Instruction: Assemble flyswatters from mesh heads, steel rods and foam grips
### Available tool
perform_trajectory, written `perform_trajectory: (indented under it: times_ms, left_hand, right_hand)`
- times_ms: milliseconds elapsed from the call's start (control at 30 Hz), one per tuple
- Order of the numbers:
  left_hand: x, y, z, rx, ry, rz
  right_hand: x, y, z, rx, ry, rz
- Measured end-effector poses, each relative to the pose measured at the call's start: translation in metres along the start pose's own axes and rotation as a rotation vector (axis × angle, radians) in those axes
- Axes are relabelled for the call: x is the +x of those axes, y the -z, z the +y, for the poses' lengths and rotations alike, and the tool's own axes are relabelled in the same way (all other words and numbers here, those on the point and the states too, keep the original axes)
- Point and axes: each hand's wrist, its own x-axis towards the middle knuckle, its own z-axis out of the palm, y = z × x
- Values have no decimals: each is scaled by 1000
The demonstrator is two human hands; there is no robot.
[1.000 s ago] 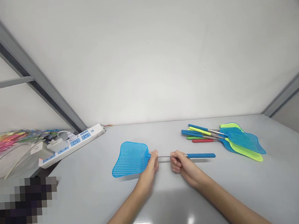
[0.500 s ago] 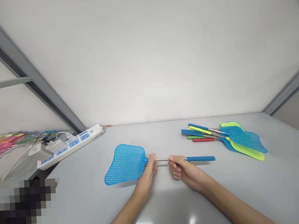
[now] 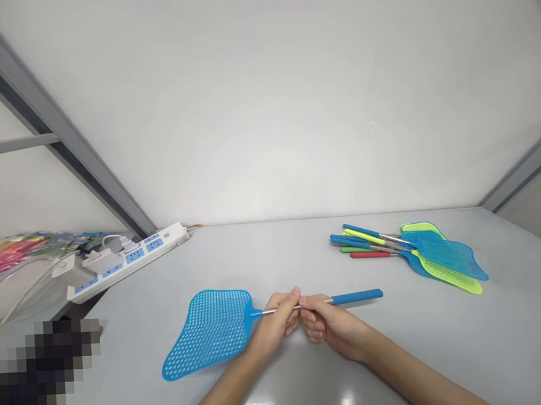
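Note:
A blue fly swatter [image 3: 209, 329] lies across both hands, its perforated head to the left and its blue grip to the right. My left hand [image 3: 279, 320] is closed around the thin metal rod, a short way from the head. Right beside it, my right hand [image 3: 319, 321] pinches the same rod close to the blue grip. The thumbs nearly touch, and the hands hide much of the rod between them. The head tilts down towards the lower left, over the grey table.
Several fly swatters with blue, yellow, green and red grips lie in a pile [image 3: 409, 249] at the right back. On the left are a white power strip [image 3: 137, 258] with plugs and cables, and plastic-wrapped colourful items [image 3: 19, 258]. A white wall [image 3: 274, 105] rises behind the table.
My left hand has slid along the rod, away from the swatter's head and up to my right hand. The head has moved left and lower, so the swatter now slants.

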Motion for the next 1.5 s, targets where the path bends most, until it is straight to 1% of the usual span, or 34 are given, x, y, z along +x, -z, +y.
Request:
perform_trajectory:
  times_ms: [133,233,333,567,700,800,900,1100,1200,1367,1500]
  left_hand:
    - [0,2,4,-78,46,-58]
    - [-1,-1,7,-144,87,-47]
    - [-2,-3,9,-178,99,-25]
    - [-4,0,13,-156,111,-100]
    - [-5,-1,16,-150,128,-99]
    - [-5,-1,17,-147,122,-106]
    - [-3,3,18,-132,104,-116]
    - [1,11,19,-106,109,-106]
    - [1,14,19,-115,103,-100]
    - [1,18,21,-111,73,-104]
    - [1,19,22,-112,79,-105]
  right_hand:
    - [0,0,-2,-37,12,17]
    - [0,1,-2,-48,44,26]
    - [0,2,-1,-45,62,34]
    - [1,0,3,-71,106,55]
    - [1,-2,4,-79,134,104]
    - [1,-2,4,-104,166,110]
    - [3,-2,2,-116,182,111]
    - [8,3,-1,-97,200,171]
    - [7,5,-2,-91,220,181]
    - [6,7,-3,-77,229,206]
    - [6,8,-3,-74,232,218]
